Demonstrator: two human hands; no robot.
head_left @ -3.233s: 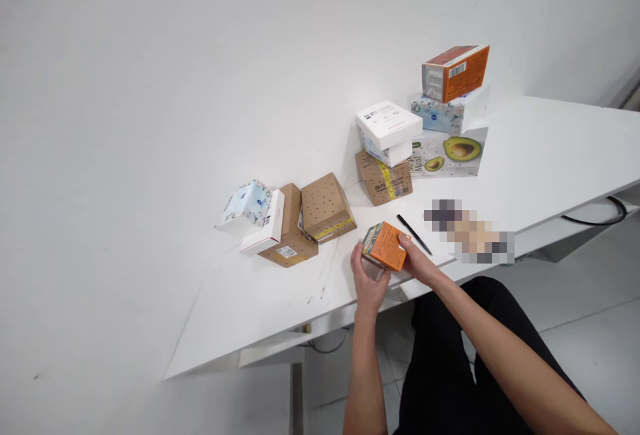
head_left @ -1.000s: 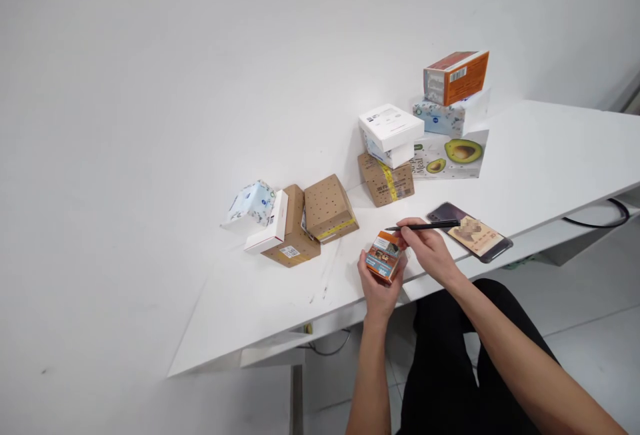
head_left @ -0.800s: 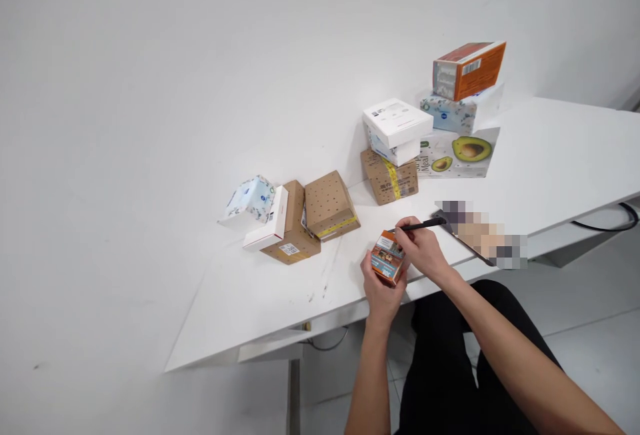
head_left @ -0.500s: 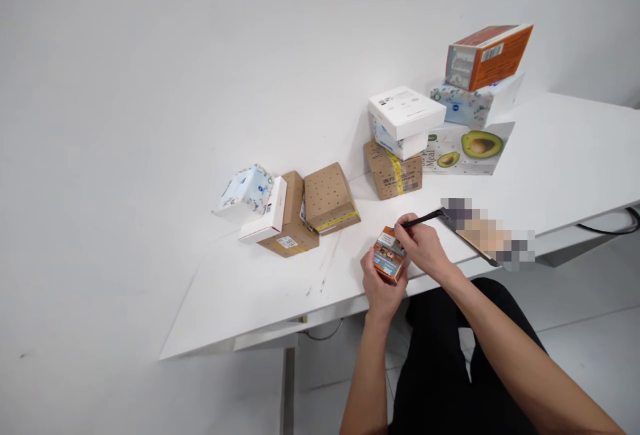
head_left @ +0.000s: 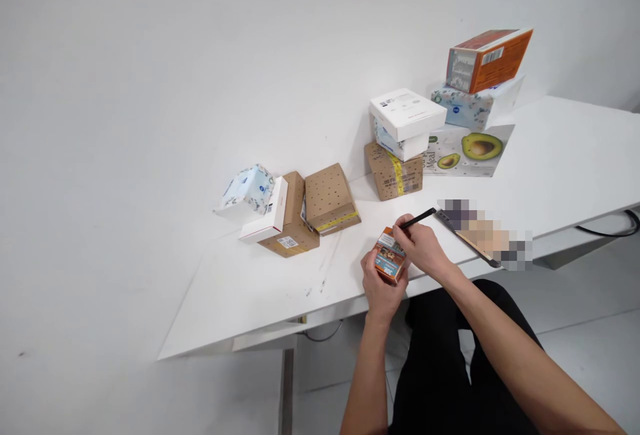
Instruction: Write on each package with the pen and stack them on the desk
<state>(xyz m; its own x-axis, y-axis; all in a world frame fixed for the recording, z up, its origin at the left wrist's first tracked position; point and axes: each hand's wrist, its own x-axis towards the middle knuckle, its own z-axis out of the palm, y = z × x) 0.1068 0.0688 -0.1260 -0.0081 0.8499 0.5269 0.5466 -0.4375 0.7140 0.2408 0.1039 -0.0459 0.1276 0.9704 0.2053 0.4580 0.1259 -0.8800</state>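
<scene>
A small orange and blue printed carton (head_left: 389, 256) rests in my left hand (head_left: 382, 288), whose fingers wrap around its lower sides. My right hand (head_left: 421, 245) pinches a slim black pen (head_left: 420, 217) above the carton's upper right part. The pen slants up to the right; its writing tip is hidden behind my fingers, so I cannot tell whether it touches the carton. Just right of the pen lies a phone (head_left: 467, 237) on the white table (head_left: 260, 308), its screen partly pixelated.
On the left, brown dotted boxes (head_left: 329, 196) stand by a white flat box (head_left: 267, 216) and a tissue pack (head_left: 247, 192). Further back, a white box (head_left: 407, 113) tops a stack beside an avocado-printed box (head_left: 473, 149). Above that sits an orange box (head_left: 493, 60). The table's front edge runs near my lap.
My right hand has let go of the carton and picked the pen up off the table, bringing it over the carton. My left hand keeps the carton, now turned to its blue printed face.
</scene>
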